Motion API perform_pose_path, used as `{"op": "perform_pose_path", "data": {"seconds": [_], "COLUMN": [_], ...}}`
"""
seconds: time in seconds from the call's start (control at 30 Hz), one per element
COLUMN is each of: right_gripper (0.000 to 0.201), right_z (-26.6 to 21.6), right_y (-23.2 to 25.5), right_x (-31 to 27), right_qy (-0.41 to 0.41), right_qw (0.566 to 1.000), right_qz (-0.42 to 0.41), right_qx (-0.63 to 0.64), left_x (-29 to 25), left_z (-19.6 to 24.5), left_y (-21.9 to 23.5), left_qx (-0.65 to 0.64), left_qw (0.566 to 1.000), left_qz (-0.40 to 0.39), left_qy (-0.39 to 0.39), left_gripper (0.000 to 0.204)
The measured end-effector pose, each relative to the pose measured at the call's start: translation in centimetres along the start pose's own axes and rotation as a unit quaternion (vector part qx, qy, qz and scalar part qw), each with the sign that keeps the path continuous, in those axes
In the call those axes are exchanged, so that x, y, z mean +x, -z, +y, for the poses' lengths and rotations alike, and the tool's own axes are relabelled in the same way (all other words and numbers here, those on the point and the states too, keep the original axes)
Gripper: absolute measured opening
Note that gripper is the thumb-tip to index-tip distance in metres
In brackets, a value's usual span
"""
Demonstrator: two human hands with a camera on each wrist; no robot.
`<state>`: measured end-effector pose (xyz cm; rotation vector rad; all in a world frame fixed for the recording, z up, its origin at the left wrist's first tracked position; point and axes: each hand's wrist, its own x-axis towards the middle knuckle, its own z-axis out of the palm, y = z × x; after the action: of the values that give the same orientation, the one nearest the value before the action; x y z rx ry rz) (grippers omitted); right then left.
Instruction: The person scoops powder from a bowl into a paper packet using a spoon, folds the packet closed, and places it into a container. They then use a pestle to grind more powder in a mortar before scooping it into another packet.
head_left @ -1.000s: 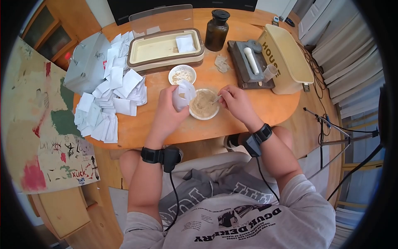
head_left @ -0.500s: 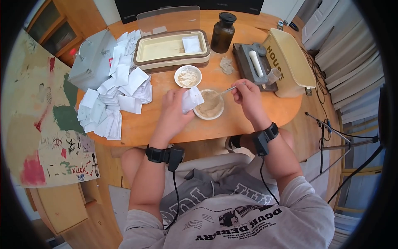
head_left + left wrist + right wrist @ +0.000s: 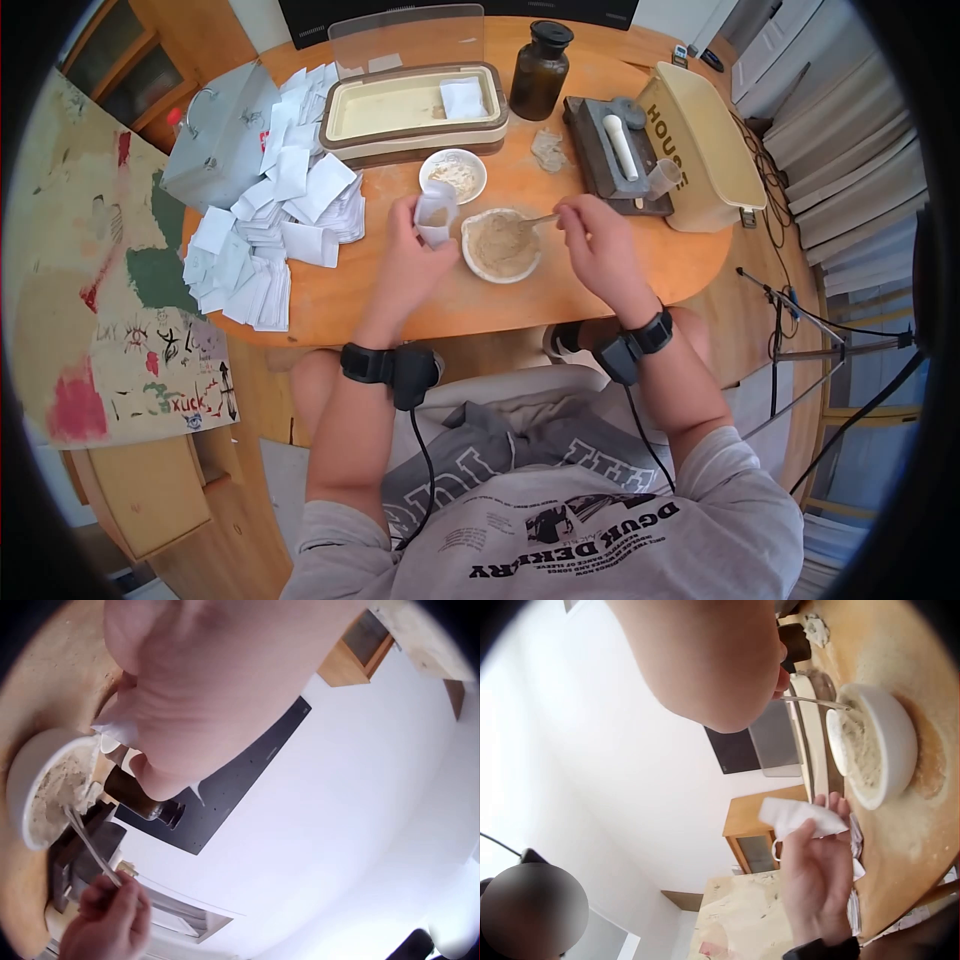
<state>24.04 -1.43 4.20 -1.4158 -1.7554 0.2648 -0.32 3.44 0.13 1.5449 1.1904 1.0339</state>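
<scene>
My left hand pinches a small white paper packet, its mouth open, just left of a white bowl. Tan powder fills much of that bowl. My right hand grips the handle of a metal spoon, whose tip is down in the powder. From the left wrist, the spoon slants into the bowl, and the right hand holds its end. In the right wrist view the packet stands up from the left fingers, beside the bowl.
Behind sits a second white bowl with pale residue. Piled white packets lie left, near a metal case. A cream tray holds one packet. Farther right are a dark bottle, a white pestle and a cream bin.
The spoon lifted out toward the packet, which tipped over the bowl's edge; now the spoon is back in the powder. The left hand has drawn the packet leftward and turned it more upright.
</scene>
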Motion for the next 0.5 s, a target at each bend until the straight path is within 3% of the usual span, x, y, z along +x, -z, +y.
{"op": "perform_pose_path", "data": {"seconds": [0.03,0.13,0.17,0.2,0.27,0.33,0.4,0.5], "right_gripper": [0.011,0.015,0.017,0.020,0.021,0.023,0.020,0.018], "right_z": [0.5,1.5,1.9,2.2,2.4,2.8,3.2,3.2], "right_y": [-0.5,-2.0,-2.4,-2.8,-3.1,-3.3,-3.4,-2.8], "right_x": [-0.1,-0.2,-0.3,-0.3,-0.2,-0.2,-0.5,-0.4], "right_qy": [-0.002,-0.048,-0.142,-0.234,-0.259,-0.283,-0.316,-0.355], "right_qw": [1.000,0.997,0.980,0.949,0.937,0.925,0.887,0.861], "right_qz": [0.002,-0.044,-0.074,-0.101,-0.106,-0.110,-0.071,-0.046], "right_qx": [-0.001,0.043,0.115,0.185,0.208,0.230,0.329,0.362], "left_x": [0.0,0.0,0.0,0.0,-0.1,-0.3,-0.4,-0.6], "left_z": [0.5,0.8,0.7,0.5,0.4,0.4,0.3,0.1], "left_y": [0.3,0.6,0.6,0.6,0.5,0.4,0.3,0.2], "left_qx": [-0.098,-0.131,-0.131,-0.108,-0.084,0.075,0.108,0.171], "left_qw": [0.994,0.991,0.990,0.994,0.996,0.996,0.992,0.979], "left_qz": [0.002,-0.016,-0.019,-0.027,-0.036,-0.020,-0.022,-0.023], "left_qy": [0.047,0.038,0.037,0.025,0.013,-0.038,-0.065,-0.104], "left_gripper": [0.057,0.058,0.058,0.059,0.060,0.057,0.057,0.057]}}
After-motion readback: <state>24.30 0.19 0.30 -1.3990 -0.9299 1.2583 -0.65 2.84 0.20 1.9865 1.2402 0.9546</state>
